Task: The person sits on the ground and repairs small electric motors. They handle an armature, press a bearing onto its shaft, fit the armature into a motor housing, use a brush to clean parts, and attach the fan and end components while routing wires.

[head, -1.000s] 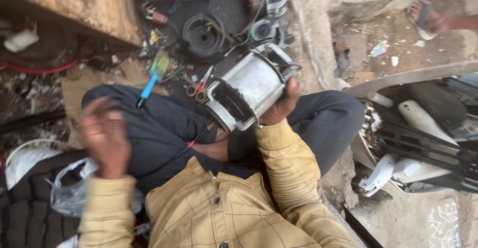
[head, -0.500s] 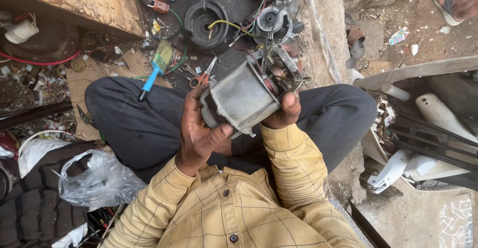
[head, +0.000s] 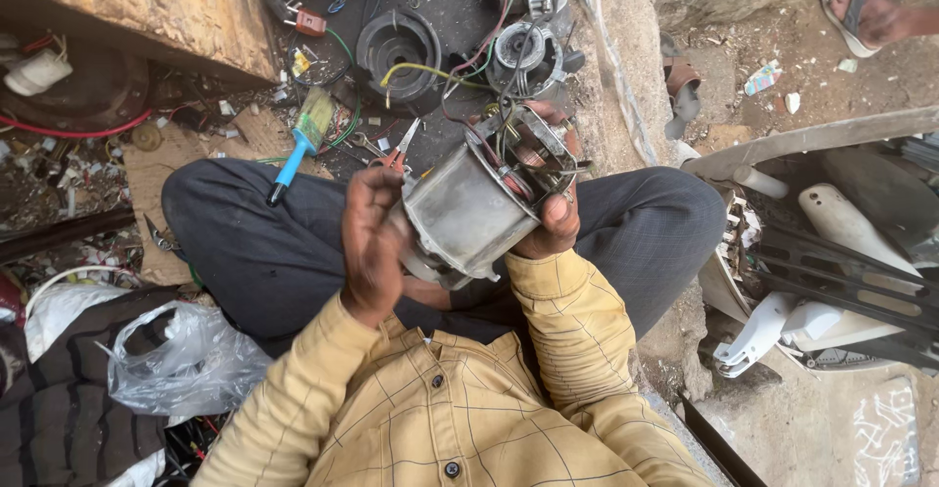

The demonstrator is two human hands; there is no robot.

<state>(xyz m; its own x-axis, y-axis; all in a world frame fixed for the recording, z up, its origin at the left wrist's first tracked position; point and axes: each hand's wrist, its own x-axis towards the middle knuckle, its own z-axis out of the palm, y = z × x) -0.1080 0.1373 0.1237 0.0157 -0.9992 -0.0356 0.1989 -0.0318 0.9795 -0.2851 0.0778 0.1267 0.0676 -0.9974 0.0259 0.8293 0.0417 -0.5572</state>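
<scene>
I sit cross-legged in dark trousers and a yellow checked shirt, holding a grey metal electric motor (head: pixel 474 208) above my lap. Its open end, with copper windings and coloured wires, faces away from me. My right hand (head: pixel 553 223) grips the motor from the right side and underneath. My left hand (head: pixel 372 238) is pressed against the motor's near left end, fingers curled on its rim.
On the ground ahead lie a blue-handled brush (head: pixel 298 140), red-handled pliers (head: pixel 399 150), a black round housing (head: pixel 396 52) and another motor part (head: pixel 523 52). A plastic bag (head: pixel 181 360) is at my left; white and black plastic casings (head: pixel 831 282) at my right. Another person's sandalled foot (head: pixel 866 13) is far right.
My left hand came up from my left knee to the motor and now holds its near end. The motor has been turned and drawn slightly closer.
</scene>
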